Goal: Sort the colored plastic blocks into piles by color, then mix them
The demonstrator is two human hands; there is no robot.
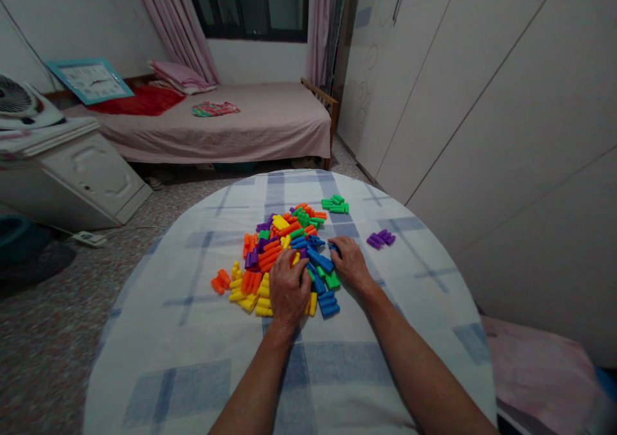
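A loose pile of plastic building blocks (270, 253), shaped like short joined tubes, lies mid-table in orange, yellow, purple, green and blue. My left hand (290, 288) rests over the pile's near side, its thumb and fingers apart among yellow blocks. At the pile's right edge, my right hand (351, 265) has its fingers curled round a blue block (333, 248), mostly hidden by them. Between the hands lies a long blue block (320, 260). Apart from the pile are a green group (335, 204) at the back, a purple group (380, 239) at right and orange blocks (221, 281) at left.
The round table wears a checked white and blue cloth (193, 358). Beyond it stands a bed (270, 123) under a dark window. A white wardrobe (457, 133) lines the right side. On the left, a cabinet (91, 178) carries a fan (24, 104).
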